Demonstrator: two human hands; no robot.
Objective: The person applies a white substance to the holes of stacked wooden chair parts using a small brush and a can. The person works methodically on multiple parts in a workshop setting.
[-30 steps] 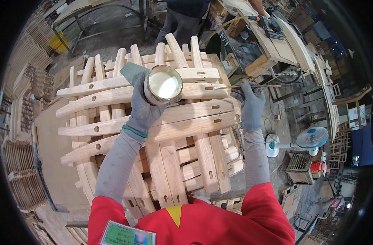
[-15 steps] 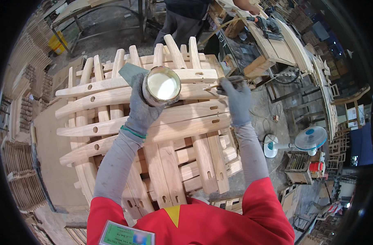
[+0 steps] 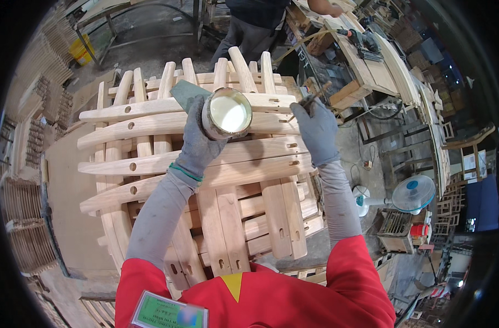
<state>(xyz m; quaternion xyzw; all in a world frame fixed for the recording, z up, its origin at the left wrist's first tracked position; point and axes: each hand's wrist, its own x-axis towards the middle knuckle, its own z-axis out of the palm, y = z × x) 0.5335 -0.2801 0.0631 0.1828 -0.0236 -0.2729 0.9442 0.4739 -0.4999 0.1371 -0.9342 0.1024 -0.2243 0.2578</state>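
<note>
My gloved left hand (image 3: 197,131) is closed around an open can (image 3: 208,121) of white liquid, held above a stack of wooden slats (image 3: 244,173). A grey-green sheet (image 3: 184,92) juts out beside the can from the same hand; its kind is unclear. At the right ends of the upper slats, my gloved right hand (image 3: 317,130) pinches a thin wooden stick (image 3: 324,87). The stick slants up and to the right, past the fingers. Pale curved slats lie crosswise in layers, with oval slots at their right ends and round holes toward their left ends.
Beyond the stack stands another person (image 3: 249,27). A workbench (image 3: 350,90) at the far right bears a power tool (image 3: 364,44). A white-and-blue fan (image 3: 413,194) stands to the right. Stacked wooden parts (image 3: 28,213) line the left side, and a yellow bucket (image 3: 81,50) sits far left.
My right hand has turned, and the stick that pointed left toward a slat's end now points up and right. The can stays in my left hand, and the view has shifted slightly.
</note>
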